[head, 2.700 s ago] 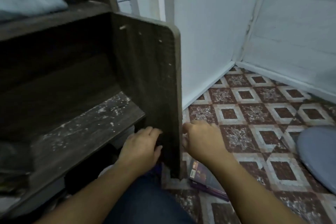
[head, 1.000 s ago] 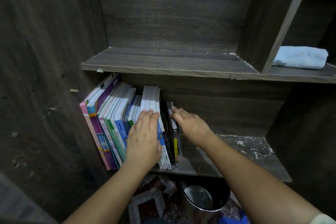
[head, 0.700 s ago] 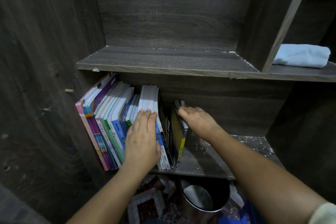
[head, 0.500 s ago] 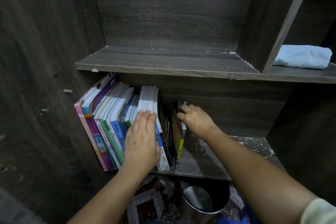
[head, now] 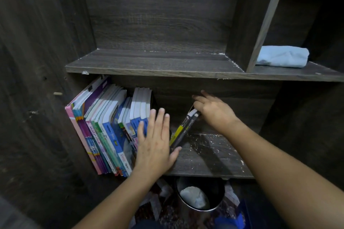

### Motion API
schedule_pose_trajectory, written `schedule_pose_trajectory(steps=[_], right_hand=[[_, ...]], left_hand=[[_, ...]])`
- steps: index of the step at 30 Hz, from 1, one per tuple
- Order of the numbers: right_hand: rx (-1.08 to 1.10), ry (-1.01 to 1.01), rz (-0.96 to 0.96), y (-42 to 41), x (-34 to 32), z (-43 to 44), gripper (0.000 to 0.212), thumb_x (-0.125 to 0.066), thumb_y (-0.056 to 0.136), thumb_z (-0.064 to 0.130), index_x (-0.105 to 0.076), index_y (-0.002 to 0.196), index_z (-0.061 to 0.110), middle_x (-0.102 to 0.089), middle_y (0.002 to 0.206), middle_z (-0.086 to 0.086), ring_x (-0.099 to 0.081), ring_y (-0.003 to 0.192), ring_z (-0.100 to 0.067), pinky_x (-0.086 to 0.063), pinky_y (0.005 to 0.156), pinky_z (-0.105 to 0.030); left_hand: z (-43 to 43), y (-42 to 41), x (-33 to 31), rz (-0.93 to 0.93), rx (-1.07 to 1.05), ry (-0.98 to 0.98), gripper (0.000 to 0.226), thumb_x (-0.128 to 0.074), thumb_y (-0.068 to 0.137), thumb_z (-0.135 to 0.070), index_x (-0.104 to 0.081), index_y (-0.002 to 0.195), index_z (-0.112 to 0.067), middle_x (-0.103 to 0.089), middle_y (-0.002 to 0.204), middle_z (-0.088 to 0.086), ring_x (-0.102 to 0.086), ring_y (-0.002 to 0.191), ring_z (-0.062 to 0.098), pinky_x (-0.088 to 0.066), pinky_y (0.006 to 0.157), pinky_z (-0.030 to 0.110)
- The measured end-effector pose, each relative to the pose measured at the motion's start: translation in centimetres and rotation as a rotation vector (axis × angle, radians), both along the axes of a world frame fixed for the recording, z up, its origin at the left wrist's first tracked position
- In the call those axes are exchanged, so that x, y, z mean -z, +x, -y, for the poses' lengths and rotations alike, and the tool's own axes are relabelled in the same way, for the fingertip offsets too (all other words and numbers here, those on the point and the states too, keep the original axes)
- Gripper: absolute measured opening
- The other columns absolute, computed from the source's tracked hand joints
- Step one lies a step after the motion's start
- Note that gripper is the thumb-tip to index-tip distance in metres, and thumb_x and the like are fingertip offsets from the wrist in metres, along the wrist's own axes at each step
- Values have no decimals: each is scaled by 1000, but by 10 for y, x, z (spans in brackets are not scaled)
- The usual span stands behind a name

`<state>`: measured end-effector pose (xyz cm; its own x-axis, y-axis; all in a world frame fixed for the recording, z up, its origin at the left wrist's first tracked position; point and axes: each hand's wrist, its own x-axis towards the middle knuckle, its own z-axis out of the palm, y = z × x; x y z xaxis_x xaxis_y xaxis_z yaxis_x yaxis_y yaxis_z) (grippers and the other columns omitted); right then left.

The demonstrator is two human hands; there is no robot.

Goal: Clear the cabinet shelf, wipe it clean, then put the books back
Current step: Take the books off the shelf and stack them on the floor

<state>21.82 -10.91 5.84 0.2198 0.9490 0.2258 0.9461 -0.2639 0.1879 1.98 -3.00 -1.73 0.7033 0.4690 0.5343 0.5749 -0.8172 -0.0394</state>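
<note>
We get a dim picture, the dark wood of the cabinet [head: 158, 15] swallowing most of the light. What light there is falls from above and behind us, catching the white page edges of the books [head: 111, 126] and the pale blue cloth [head: 283, 56]. A broad diagonal shadow crosses the lower shelf [head: 210, 154], and the recess behind it is almost black. We see motion blur on the right hand [head: 216, 111] and on the tilted book [head: 181, 132] it grips; the left hand [head: 156, 143] is sharper. The wide lens bows the cabinet walls at the edges, and the corners darken. The bin [head: 217, 193] rim glints faintly.
</note>
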Motion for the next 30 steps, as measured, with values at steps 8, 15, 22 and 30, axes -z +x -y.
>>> schedule_pose_trajectory(steps=[8,15,22,30], right_hand=[[79,207,-278,-16,-14,67,34,-68,84,39,-54,99,13,-62,105,-2,-61,93,-25,-49,76,-39],[267,277,-446,-25,-4,113,46,-72,80,46,-38,97,20,-56,98,1,-57,85,-21,-43,68,-32],[153,340,173,-39,4,128,51,-84,57,24,-62,102,16,-65,95,-2,-63,88,-27,-46,75,-39],[364,72,20,-50,-4,180,21,-61,90,33,-57,106,21,-64,92,0,-62,80,-24,-38,60,-32]], left_hand=[[24,22,-8,165,218,-316,76,-82,72,-26,-36,133,-19,-62,106,6,-65,91,27,-54,72,39],[39,24,-30,19,267,-276,34,-64,86,-11,-47,116,-13,-61,99,5,-61,88,26,-48,71,37],[63,37,-47,-108,335,-140,31,-59,88,-7,-49,116,-13,-61,101,3,-60,95,25,-45,73,34],[114,54,-59,-209,465,44,23,-61,88,-18,-51,108,-17,-61,101,0,-60,93,22,-45,79,34]])
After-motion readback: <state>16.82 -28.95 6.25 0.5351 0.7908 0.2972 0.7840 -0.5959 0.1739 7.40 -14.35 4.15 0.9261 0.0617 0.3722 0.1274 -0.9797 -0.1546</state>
